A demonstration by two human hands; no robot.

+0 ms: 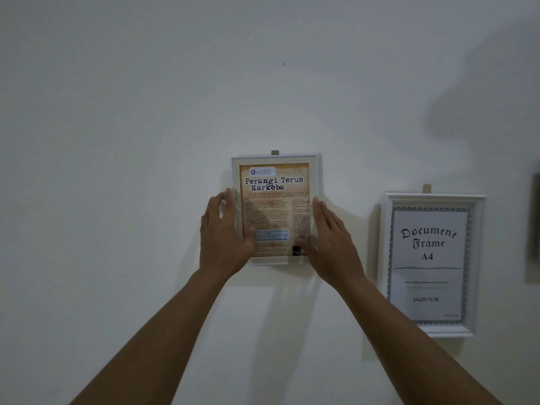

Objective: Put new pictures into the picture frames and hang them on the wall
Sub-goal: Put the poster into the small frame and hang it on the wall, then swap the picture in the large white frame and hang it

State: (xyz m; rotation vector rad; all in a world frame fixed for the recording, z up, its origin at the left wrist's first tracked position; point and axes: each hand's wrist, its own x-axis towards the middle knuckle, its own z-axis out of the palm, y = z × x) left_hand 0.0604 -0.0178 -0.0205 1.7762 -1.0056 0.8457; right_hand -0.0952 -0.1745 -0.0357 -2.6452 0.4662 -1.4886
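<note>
Hidden / unclear:
- Small body text of the poster is unreadable; only the heading "Perangi Terus Narkoba" is legible.
- The lower corners of the white frame are covered by the two hands.
- There is a dark smudge on the glass near the poster's lower right; cannot tell whether it is print or a reflection.
- A beige tab pokes out above the frame's top edge. What it hooks on is out of sight behind the frame.
- A dark upright object at the far right is blurred and cut off by the picture edge; cannot identify it.
- Both forearms run out of view at the bottom.

Hands:
- Left hand: the fingers are nearly straight and held close together, laid along the frame's left side. The thumb crosses onto the front at the lower left.
- Right hand: mirrored, with straight fingers against the right side and the thumb over the lower right corner. No curl round the frame is visible on either hand.

Position:
- The frame sits flat and upright on the wall, between the palms.
- A larger frame reading "Document Frame A4" hangs to its right and lower, apart from it, with its own tab on top.
- There is a small dark speck on the wall well above.
</note>
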